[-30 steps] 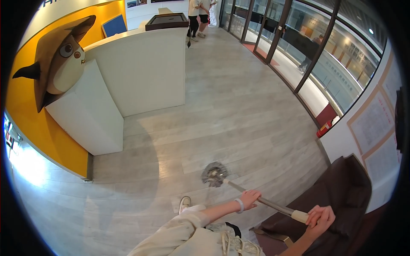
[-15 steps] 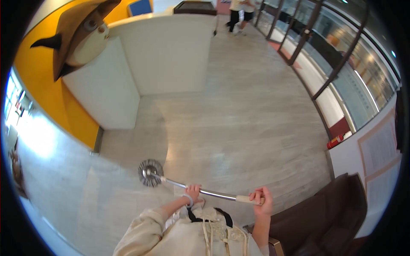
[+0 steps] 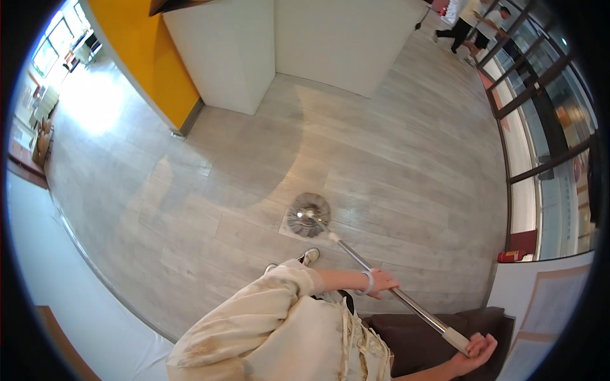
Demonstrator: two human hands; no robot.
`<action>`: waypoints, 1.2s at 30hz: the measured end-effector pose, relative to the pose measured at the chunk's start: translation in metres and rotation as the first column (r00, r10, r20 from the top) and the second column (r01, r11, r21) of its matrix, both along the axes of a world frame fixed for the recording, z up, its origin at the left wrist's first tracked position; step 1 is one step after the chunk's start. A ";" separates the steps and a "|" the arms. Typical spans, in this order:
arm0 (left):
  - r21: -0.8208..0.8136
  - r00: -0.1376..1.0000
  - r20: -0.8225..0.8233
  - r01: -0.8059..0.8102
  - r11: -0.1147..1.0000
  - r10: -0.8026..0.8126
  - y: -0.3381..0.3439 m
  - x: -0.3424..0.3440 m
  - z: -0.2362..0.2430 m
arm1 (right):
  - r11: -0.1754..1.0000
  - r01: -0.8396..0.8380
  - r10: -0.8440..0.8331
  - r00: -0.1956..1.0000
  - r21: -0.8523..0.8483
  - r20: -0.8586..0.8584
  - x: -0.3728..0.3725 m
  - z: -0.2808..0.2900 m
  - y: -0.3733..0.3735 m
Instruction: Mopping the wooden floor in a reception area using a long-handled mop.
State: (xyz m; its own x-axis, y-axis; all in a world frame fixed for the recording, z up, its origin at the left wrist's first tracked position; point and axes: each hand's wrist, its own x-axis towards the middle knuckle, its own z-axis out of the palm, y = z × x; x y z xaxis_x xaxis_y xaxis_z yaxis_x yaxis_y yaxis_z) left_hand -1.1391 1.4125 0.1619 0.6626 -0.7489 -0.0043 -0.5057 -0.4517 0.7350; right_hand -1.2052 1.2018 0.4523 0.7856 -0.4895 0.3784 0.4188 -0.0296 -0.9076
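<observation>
A round mop head [image 3: 309,214] with grey strands lies on the wooden floor, in front of my feet. Its silvery pole [image 3: 356,255] slants from there down to the right, ending in a pale handle [image 3: 455,338]. Partway up the pole, my left hand [image 3: 383,281] is closed round the metal, with a pale band on its wrist. My right hand [image 3: 480,354] holds the handle's end at the lower right, fingers curled loosely about it. The strands look a little smeared by motion.
A brown sofa [image 3: 413,340] is close by my right side. White counter panels [image 3: 219,60] and a yellow wall [image 3: 143,57] stand ahead. A fire extinguisher [image 3: 511,256] sits beside the glass doors at right. Two people [image 3: 476,28] are at the far right.
My view has turned left and tilted down. The mop head has swung to the right in view, and its pole slants more steeply. Both hands stay on the mop.
</observation>
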 end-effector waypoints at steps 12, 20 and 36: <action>0.106 0.939 0.080 -0.343 0.933 0.336 0.120 -0.101 -0.032 | 0.961 -0.043 0.125 0.948 0.272 -0.292 -0.031 -0.060 0.078; 0.730 0.731 -0.080 -0.420 0.539 0.678 0.287 -0.241 -0.108 | 0.626 -0.412 0.752 0.541 0.662 -0.375 -0.121 -0.201 0.209; 0.224 0.953 -0.030 -0.287 0.931 0.301 0.039 -0.255 -0.043 | 0.933 -0.261 0.316 0.923 0.246 -0.218 -0.209 -0.055 0.005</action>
